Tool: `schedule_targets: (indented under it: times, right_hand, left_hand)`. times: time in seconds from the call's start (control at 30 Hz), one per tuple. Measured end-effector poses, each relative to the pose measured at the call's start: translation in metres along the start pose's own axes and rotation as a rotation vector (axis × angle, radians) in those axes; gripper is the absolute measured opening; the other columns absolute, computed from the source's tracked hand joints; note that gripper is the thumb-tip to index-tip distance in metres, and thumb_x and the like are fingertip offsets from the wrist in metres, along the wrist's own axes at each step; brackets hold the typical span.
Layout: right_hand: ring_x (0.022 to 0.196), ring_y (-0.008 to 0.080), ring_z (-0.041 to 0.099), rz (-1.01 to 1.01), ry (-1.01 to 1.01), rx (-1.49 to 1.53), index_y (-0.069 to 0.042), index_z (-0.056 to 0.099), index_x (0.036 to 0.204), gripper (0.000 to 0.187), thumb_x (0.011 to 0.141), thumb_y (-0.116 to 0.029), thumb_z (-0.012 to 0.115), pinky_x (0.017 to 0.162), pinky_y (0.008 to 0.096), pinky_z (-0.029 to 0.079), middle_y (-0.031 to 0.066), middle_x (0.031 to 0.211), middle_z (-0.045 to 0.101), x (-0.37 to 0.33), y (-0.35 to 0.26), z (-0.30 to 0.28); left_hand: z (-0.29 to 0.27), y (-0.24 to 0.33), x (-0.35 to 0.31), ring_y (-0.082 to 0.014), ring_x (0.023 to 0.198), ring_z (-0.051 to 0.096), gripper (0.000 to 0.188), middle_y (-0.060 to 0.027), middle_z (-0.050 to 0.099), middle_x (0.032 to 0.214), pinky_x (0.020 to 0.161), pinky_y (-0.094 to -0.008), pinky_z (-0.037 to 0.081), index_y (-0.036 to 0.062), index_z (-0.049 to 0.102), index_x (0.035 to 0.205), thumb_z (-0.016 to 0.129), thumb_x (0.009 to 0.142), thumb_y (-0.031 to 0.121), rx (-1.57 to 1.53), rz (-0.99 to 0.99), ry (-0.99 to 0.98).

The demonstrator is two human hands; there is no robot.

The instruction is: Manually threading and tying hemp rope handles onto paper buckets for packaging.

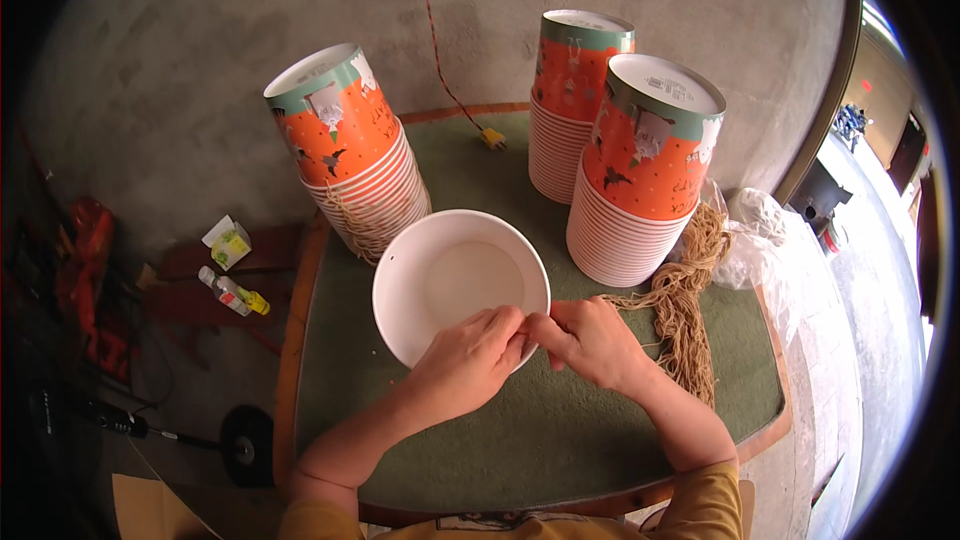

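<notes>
A white paper bucket (445, 280) rests with its mouth toward me on the green table. One small hole shows near its left rim. My left hand (465, 360) lies over the bucket's near right rim, its fingers closed on the edge. Fingertip to fingertip with it, my right hand (595, 342) is pinched closed just outside the same rim. Whatever lies between the right fingertips is hidden. Beside the right hand is a bundle of tan twine (685, 325), and loose strands reach from it toward that hand.
Upside-down stacks of orange printed buckets stand at the back left (350, 150), back middle (575, 105) and right (645, 170). Twine hangs on the left stack. A yellow plug (492, 138) lies at the table's wall side. Clear plastic bags (765, 240) sit at the right edge.
</notes>
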State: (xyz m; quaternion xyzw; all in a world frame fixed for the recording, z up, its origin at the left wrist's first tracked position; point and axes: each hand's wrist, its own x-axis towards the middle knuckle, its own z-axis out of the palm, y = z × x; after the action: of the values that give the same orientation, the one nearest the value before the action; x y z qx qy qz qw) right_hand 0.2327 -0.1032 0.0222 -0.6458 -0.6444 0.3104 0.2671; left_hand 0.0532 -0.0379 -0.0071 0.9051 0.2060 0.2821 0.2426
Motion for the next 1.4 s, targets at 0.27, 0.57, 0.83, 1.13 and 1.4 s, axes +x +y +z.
schedule_targets:
  times: [0.27, 0.57, 0.83, 1.13, 1.4]
  right_hand:
    - [0.052, 0.0179, 0.06, -0.011, 0.064, 0.077, 0.0, 0.067, 0.077, 0.036, 0.092, -0.027, 0.048, 0.059, 0.0334, 0.05, 0.0099, 0.055, 0.06, 0.014, 0.02, 0.018]
    - [0.058, 0.0101, 0.058, 0.24, -0.2, 0.49, 0.0, 0.065, 0.092, 0.037, 0.098, -0.031, 0.045, 0.05, 0.0243, 0.046, 0.0033, 0.08, 0.066, 0.052, 0.086, 0.051]
    - [0.058, 0.0119, 0.061, 0.247, -0.225, 0.481, 0.001, 0.066, 0.092, 0.036, 0.098, -0.027, 0.044, 0.048, 0.0266, 0.048, 0.0057, 0.076, 0.067, 0.055, 0.09, 0.05]
    - [0.058, 0.0129, 0.061, 0.254, -0.23, 0.524, 0.004, 0.064, 0.087, 0.036, 0.097, -0.026, 0.046, 0.05, 0.0278, 0.05, 0.0069, 0.074, 0.066, 0.058, 0.092, 0.05]
    - [0.065, 0.0246, 0.065, 0.108, -0.144, -0.215, -0.003, 0.063, 0.093, 0.027, 0.097, -0.028, 0.051, 0.059, 0.0365, 0.051, 0.009, 0.075, 0.066, 0.028, 0.062, 0.032]
  left_hand:
    - [0.004, -0.023, 0.005, -0.0334, 0.084, 0.062, 0.013, -0.0126, 0.059, 0.085, 0.069, -0.0445, 0.051, 0.0042, 0.048, 0.094, 0.059, 0.087, 0.007, 0.251, -0.002, 0.113]
    - [0.065, -0.088, -0.001, -0.023, 0.077, 0.06, 0.008, -0.0109, 0.058, 0.089, 0.068, -0.0376, 0.049, 0.0017, 0.047, 0.097, 0.051, 0.097, 0.009, -0.341, -0.217, 0.056]
    - [0.075, -0.082, 0.0, -0.0157, 0.084, 0.06, 0.009, -0.0077, 0.059, 0.096, 0.079, -0.0303, 0.051, -0.0011, 0.048, 0.107, 0.05, 0.098, 0.002, -0.693, -0.385, 0.074]
    - [0.084, -0.081, -0.006, -0.0126, 0.085, 0.059, 0.008, -0.0068, 0.06, 0.093, 0.079, -0.0285, 0.05, -0.0024, 0.053, 0.103, 0.054, 0.097, 0.004, -0.655, -0.36, 0.147]
    - [0.082, -0.084, -0.007, -0.0088, 0.081, 0.055, 0.007, -0.0035, 0.06, 0.088, 0.076, -0.0269, 0.049, -0.0008, 0.054, 0.099, 0.053, 0.099, 0.006, -0.731, -0.427, 0.148]
